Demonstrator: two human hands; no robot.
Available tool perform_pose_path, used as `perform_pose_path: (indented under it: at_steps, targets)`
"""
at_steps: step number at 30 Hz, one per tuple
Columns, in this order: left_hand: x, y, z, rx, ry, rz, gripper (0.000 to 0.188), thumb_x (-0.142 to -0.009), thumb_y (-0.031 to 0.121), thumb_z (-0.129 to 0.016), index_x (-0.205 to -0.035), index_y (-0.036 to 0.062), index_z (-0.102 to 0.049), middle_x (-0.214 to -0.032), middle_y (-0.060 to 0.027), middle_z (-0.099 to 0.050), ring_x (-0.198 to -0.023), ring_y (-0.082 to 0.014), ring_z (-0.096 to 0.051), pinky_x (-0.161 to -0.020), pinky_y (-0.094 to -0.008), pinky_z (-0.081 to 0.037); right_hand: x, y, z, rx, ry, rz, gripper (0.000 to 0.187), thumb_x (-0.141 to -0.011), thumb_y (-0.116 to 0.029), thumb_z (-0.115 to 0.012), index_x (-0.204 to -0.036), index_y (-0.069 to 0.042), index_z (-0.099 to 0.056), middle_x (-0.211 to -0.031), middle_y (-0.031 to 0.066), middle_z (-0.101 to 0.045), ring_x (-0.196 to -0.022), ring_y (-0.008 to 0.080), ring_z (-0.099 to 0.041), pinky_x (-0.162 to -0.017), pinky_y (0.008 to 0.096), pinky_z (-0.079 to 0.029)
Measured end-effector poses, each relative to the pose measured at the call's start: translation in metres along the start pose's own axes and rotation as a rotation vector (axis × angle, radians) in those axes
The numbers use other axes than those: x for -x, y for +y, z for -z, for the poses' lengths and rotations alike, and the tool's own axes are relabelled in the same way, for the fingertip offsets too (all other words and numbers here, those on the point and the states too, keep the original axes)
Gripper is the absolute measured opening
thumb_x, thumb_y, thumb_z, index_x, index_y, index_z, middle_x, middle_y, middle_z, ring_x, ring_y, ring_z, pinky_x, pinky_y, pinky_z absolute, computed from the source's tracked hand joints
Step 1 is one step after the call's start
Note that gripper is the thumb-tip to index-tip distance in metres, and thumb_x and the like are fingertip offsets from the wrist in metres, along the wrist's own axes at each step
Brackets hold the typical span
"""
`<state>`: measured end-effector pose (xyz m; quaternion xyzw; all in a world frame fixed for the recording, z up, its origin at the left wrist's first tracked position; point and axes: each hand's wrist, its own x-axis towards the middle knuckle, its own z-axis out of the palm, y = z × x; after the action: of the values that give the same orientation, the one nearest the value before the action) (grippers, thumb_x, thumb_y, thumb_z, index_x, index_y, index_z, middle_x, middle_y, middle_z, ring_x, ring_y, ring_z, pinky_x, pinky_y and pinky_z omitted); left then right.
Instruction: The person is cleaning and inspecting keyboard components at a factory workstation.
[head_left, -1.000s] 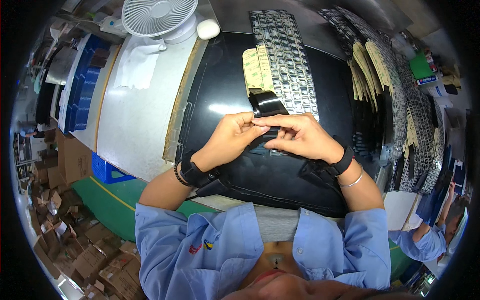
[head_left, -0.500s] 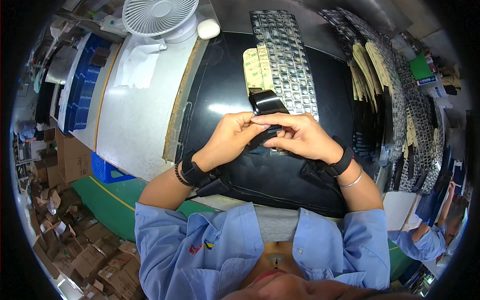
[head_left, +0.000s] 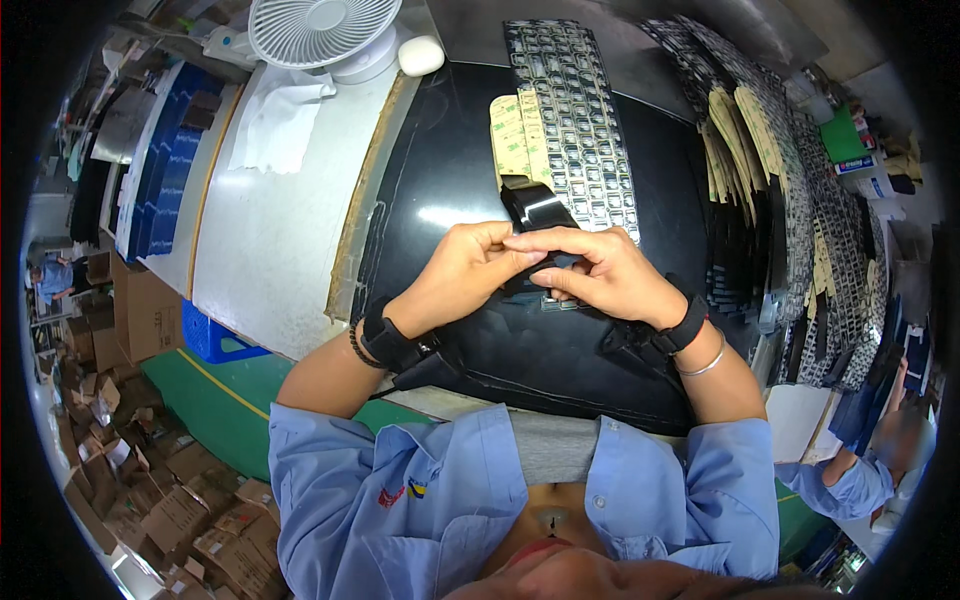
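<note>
A glossy black strip [head_left: 540, 207] curls up off the black work surface, and my fingers meet at its near end. My left hand [head_left: 468, 268] pinches it between thumb and fingers. My right hand [head_left: 615, 268] is closed on the same strip, its forefinger reaching across to the left thumb; the exact hold is hidden behind the fingers. Just beyond lies a yellow printed backing sheet [head_left: 516, 140], which the strip partly overlaps. Beside it, a long sheet with a grid of keyboard-like cells [head_left: 575, 110] runs away from me and passes under my right hand.
Stacks of similar gridded sheets [head_left: 815, 190] with black and yellow strips stand at the right. A white fan [head_left: 325, 30], a white rounded object [head_left: 421, 56] and a cloth [head_left: 285, 120] are at the far left. Cardboard boxes [head_left: 190, 500] crowd the floor; a co-worker's sleeve [head_left: 848, 490] shows at right.
Both hands stay nearly in place on the black strip. My right thumb and fingers have shifted slightly, and less of the dark piece shows below my fingers.
</note>
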<state>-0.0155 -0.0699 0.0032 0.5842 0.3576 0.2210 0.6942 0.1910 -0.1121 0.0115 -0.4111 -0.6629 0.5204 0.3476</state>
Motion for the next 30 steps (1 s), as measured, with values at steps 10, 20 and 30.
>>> perform_pose_path:
  at_steps: [10,20,30]
  targets:
    - [0.001,0.009,0.003,-0.061,-0.026,0.057,0.019,-0.094,0.005,-0.06,-0.11,-0.0047,-0.065,-0.1,-0.0041,-0.069,-0.09,-0.0066,-0.062,-0.079,-0.0215,-0.05,-0.001,-0.004,0.001,0.001,-0.02,-0.012,0.039,-0.086,-0.004,-0.068,-0.124,-0.012,-0.065,-0.099,0.0082,-0.072,-0.071,0.0107,-0.067,-0.064,0.0249,-0.053]
    - [0.0,-0.003,0.005,-0.002,-0.05,0.054,0.02,-0.095,0.006,-0.059,-0.111,-0.0042,-0.065,-0.1,-0.0048,-0.069,-0.09,-0.0076,-0.063,-0.08,-0.0222,-0.051,-0.001,-0.004,0.0,0.027,-0.005,0.068,0.036,-0.086,-0.003,-0.066,-0.122,-0.01,-0.065,-0.105,0.008,-0.072,-0.071,0.0116,-0.068,-0.066,0.0254,-0.055]
    - [0.001,-0.006,0.003,0.054,-0.051,-0.02,0.02,-0.097,0.01,-0.057,-0.109,-0.0027,-0.067,-0.098,-0.0042,-0.07,-0.086,-0.0065,-0.062,-0.076,-0.0224,-0.05,-0.001,-0.003,0.001,-0.008,-0.034,-0.046,0.035,-0.087,-0.002,-0.066,-0.121,-0.009,-0.065,-0.104,0.007,-0.072,-0.073,0.0115,-0.068,-0.063,0.0248,-0.055]
